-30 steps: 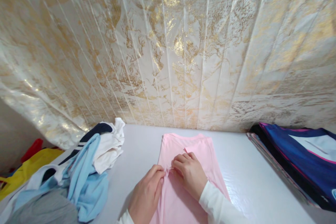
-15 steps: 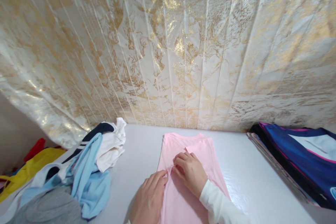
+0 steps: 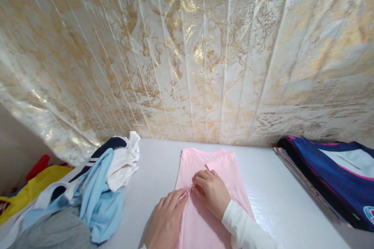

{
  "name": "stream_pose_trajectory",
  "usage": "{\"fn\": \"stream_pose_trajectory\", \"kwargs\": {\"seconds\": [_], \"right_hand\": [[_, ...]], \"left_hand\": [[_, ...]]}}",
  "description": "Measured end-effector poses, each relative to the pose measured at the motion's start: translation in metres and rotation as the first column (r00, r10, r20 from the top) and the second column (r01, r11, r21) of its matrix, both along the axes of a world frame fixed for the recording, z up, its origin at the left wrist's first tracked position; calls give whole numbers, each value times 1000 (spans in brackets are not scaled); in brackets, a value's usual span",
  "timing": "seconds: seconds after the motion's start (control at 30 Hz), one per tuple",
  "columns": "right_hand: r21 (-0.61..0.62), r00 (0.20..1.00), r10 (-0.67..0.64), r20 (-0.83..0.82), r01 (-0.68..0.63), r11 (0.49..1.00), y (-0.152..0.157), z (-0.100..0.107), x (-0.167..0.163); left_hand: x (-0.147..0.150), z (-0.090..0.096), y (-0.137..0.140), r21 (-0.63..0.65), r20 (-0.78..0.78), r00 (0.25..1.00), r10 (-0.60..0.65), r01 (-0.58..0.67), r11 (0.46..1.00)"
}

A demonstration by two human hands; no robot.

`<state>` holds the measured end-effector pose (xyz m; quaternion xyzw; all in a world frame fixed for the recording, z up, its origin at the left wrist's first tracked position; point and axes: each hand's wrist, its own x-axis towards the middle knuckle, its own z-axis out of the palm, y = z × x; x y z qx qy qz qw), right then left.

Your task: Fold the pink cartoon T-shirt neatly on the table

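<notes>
The pink shirt [image 3: 204, 229] was laid mid-scene on the counter [image 3: 152, 163], a gathered bit toward its left side pinched in the left hand's [image 3: 168, 218] and right hand's [image 3: 212, 192] fingers, probably light, floppy stuff best gripped by folded edges.

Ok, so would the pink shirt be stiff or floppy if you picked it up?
Probably floppy: the pink shirt puckers softly between the left hand and the right hand. It's likely light for its size too, because its cloth looks thin.
</notes>
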<state>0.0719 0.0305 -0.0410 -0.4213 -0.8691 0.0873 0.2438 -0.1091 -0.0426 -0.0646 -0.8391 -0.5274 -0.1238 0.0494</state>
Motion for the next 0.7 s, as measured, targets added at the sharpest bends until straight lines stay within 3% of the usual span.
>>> {"fn": "stream_pose_trajectory", "kwargs": {"seconds": [0.1,0.2,0.5,0.7], "right_hand": [[65,988,124,94,-130,989,-4,2,5],[108,973,165,162,-184,977,-11,3,10],[136,966,138,219,-171,976,-21,-1,8],[244,945,35,325,-120,962,-29,-11,6]], "left_hand": [[2,2,1,-9,-10,1000,10,-10,1000],[3,2,1,-9,-16,1000,15,-16,1000],[3,4,0,8,18,1000,3,-3,1000],[-2,-6,4,69,25,1000,-9,7,998]]}}
